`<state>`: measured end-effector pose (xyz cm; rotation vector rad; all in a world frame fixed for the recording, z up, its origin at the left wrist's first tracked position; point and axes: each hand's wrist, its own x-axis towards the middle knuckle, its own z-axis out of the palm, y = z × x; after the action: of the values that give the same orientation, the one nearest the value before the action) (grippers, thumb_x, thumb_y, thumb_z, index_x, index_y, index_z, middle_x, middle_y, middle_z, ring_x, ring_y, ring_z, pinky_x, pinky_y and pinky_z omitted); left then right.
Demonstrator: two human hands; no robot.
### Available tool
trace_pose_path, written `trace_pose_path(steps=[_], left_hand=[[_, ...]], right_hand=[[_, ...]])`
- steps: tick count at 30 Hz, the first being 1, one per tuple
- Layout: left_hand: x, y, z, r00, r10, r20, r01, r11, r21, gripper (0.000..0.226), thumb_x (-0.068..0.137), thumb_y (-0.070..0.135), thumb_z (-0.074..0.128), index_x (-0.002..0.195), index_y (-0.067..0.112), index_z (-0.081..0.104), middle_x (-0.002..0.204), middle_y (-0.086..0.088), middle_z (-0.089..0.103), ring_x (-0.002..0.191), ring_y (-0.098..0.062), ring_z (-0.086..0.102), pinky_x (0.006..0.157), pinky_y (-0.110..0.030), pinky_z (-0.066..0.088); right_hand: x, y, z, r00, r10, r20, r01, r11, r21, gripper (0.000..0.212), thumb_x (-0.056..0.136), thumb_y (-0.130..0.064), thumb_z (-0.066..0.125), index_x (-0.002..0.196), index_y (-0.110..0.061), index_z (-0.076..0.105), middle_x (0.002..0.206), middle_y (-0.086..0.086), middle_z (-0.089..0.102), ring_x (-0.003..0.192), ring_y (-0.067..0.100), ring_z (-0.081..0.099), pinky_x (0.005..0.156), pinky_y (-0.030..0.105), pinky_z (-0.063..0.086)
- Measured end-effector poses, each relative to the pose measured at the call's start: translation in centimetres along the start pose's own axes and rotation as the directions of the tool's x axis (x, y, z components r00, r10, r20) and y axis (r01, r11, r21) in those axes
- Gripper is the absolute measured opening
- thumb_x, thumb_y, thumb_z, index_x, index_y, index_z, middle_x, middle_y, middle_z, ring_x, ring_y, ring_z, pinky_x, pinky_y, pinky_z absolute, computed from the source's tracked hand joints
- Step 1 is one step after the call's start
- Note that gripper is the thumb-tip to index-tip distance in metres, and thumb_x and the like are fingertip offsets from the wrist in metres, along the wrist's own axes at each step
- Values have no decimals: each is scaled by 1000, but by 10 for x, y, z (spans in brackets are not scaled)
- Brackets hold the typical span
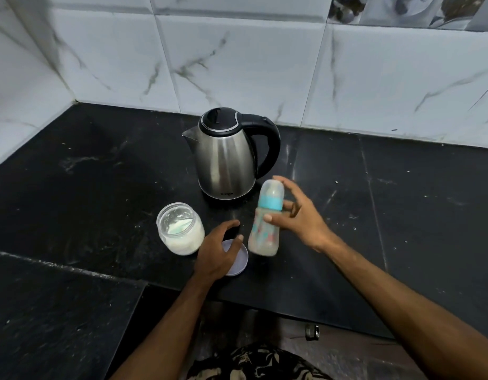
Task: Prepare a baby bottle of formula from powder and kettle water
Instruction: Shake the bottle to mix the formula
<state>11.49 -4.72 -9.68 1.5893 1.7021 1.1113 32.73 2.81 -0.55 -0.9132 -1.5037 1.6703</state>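
The bottle (265, 218) stands on the dark counter (401, 215) just in front of the kettle (226, 157) and looks tilted, its capped top leaning toward the kettle, so the likeliest mishap is a tip-over: the right hand (300, 215) has its thumb against the bottle's side and its fingers spread loosely round the far side near the blue collar, more a light touch than a firm grip (motion blur makes it hard to say whether the fingers truly close on it). If that hand lets go while the bottle is off balance, it could fall against the kettle or roll toward the counter edge. The left hand (219, 249) hovers with relaxed, slightly curled fingers over the lid (237, 257), which lies flat on the counter, and seems to hold nothing; whether it touches the lid I cannot tell. The open jar (180, 229) of white powder sits just left of that hand, close enough that a careless sweep of the wrist could knock it and spill powder. The kettle's handle points right, behind the bottle, so reaching for it means going past or over the bottle. The bottle's cap and collar are on, so nothing can go in yet. Tiled walls (237, 64) close the corner behind.
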Motion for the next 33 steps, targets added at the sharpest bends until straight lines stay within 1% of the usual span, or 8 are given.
trace_pose_path(steps=[4, 6, 11, 17, 22, 26, 28, 33], left_hand=[[0, 0, 1, 1000, -6, -4, 6, 1000, -12, 42, 89, 38, 59, 125, 18, 63, 124, 10, 65, 117, -2, 58, 102, -20, 43], [0, 0, 1, 1000, -5, -7, 5, 1000, -11, 42, 89, 38, 58, 125, 17, 63, 124, 9, 65, 117, -3, 58, 102, -21, 43], [0, -1, 0, 1000, 6, -6, -6, 1000, -1, 41, 89, 39, 59, 125, 19, 62, 124, 10, 65, 116, -2, 58, 100, -19, 43], [-1, 0, 1, 1000, 0, -11, 0, 1000, -10, 40, 89, 38, 59, 124, 18, 63, 123, 11, 66, 116, 0, 58, 101, -19, 43], [1, 0, 0, 1000, 5, -3, -5, 1000, 1, 37, 91, 31, 63, 126, 18, 62, 124, 10, 64, 115, -3, 58, 100, -20, 43], [-1, 0, 0, 1000, 4, -10, -4, 1000, -9, 38, 90, 31, 62, 125, 16, 63, 124, 9, 66, 117, -3, 58, 102, -19, 42], [-1, 1, 0, 1000, 0, -13, 0, 1000, -7, 39, 89, 34, 61, 124, 16, 63, 124, 9, 66, 117, -2, 58, 102, -20, 42], [0, 0, 0, 1000, 11, -12, -11, 1000, 4, 39, 90, 34, 61, 124, 16, 63, 124, 9, 65, 116, -4, 59, 102, -21, 43]], right_hand=[[14, -21, -13, 926, -58, -372, 137, 972, 190, 78, 73, -20, 78, 140, -28, 39, 111, 13, 73, 100, 29, 71, 75, 45, 61], [17, -24, -16, 903, -61, -424, 181, 952, 249, 76, 75, -21, 77, 140, -27, 38, 111, 14, 71, 97, 28, 71, 72, 44, 61], [-3, 0, 2, 999, 12, -35, -11, 1000, 27, 77, 69, -18, 83, 132, -41, 45, 110, 12, 72, 99, 27, 72, 74, 34, 60], [14, -16, -10, 917, -16, -398, 141, 947, 287, 84, 70, -25, 81, 142, -27, 37, 113, 17, 70, 98, 30, 71, 72, 46, 61], [-2, 2, 3, 1000, 1, -2, -1, 1000, 1, 76, 73, -12, 83, 133, -40, 45, 109, 7, 73, 98, 25, 73, 73, 33, 59], [10, -18, -7, 937, -27, -347, 112, 968, 226, 78, 73, -18, 77, 140, -27, 39, 112, 12, 72, 100, 29, 71, 76, 47, 61], [12, -21, -9, 913, -40, -406, 169, 943, 286, 74, 74, -20, 77, 138, -28, 40, 115, 18, 69, 98, 29, 71, 76, 49, 61], [-2, -6, 4, 1000, 11, -18, -11, 1000, -3, 77, 70, -13, 80, 133, -37, 43, 114, 13, 70, 100, 27, 72, 75, 35, 60]])
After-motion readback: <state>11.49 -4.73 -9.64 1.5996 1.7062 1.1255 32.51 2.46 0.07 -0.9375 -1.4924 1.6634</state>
